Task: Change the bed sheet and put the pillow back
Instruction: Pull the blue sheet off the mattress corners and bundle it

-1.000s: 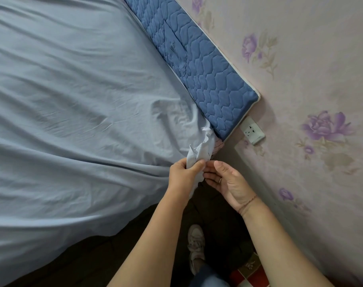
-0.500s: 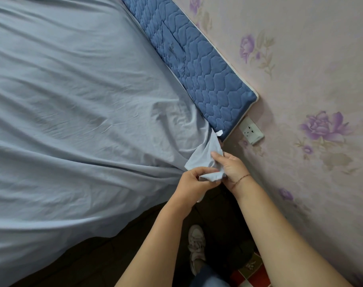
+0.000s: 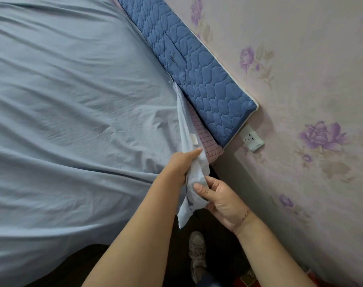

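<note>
Blue quilted pad [image 3: 197, 79] and socket [image 3: 251, 138] sit beside the sheet [image 3: 73, 100].

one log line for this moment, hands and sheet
step: fitting sheet corner | left hand: grips blue sheet corner | right hand: pinches same corner | pink checked layer: uncovered at corner

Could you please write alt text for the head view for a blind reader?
The left hand and right hand grip the bunched corner of a light blue bed sheet, exposing pink checked fabric beneath. A blue quilted headboard stands against floral wallpaper, beside a wall socket.
</note>
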Available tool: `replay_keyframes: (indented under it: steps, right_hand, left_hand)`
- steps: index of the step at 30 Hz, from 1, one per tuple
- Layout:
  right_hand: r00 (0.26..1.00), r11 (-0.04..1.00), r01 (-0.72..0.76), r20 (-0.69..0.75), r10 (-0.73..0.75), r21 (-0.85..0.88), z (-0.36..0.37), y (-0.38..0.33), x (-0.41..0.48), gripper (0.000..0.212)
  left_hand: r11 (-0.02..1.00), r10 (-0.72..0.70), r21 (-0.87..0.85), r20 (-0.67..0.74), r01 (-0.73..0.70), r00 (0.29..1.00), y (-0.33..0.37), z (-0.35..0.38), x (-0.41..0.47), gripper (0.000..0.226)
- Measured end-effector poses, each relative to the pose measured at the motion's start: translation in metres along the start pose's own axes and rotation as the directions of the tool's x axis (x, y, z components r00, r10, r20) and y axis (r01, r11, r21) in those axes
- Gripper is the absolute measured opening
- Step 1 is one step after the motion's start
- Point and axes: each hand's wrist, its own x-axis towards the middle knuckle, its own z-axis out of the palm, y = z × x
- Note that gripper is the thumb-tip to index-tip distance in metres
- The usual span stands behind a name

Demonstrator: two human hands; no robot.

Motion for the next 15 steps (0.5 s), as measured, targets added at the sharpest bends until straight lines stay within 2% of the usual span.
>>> replay_keyframes:
  steps: [4, 7, 10, 15]
  right_hand:
    - [0.998, 0.999, -0.037, 0.043, 0.038, -0.027, 0.000, 0.006, -0.006, 0.035]
    - [0.999, 0.999, -0.039, 0.028, 0.040, -0.016, -0.003, 0.006, 0.002, 0.040]
    - [0.996, 0.998, -0.010, -0.086, 0.016, 0.064, 0.000, -0.001, 0.027, 0.043]
    - [0.987, 0.993, 0.041, -0.162, -0.022, 0.114, 0.022, -0.019, 0.086, 0.024]
  left_hand:
    - [0.996, 0.085, -0.026, -0.106, -0.088, 0.991, 0.006, -0.011, 0.001, 0.024]
    - [0.991, 0.120, -0.036, -0.146, -0.126, 0.982, 0.006, -0.024, -0.006, 0.028]
    - [0.981, 0.182, -0.027, -0.180, -0.190, 0.967, -0.001, -0.039, -0.017, 0.031]
    - [0.959, 0.265, -0.032, -0.253, -0.281, 0.931, -0.016, -0.069, -0.033, 0.030]
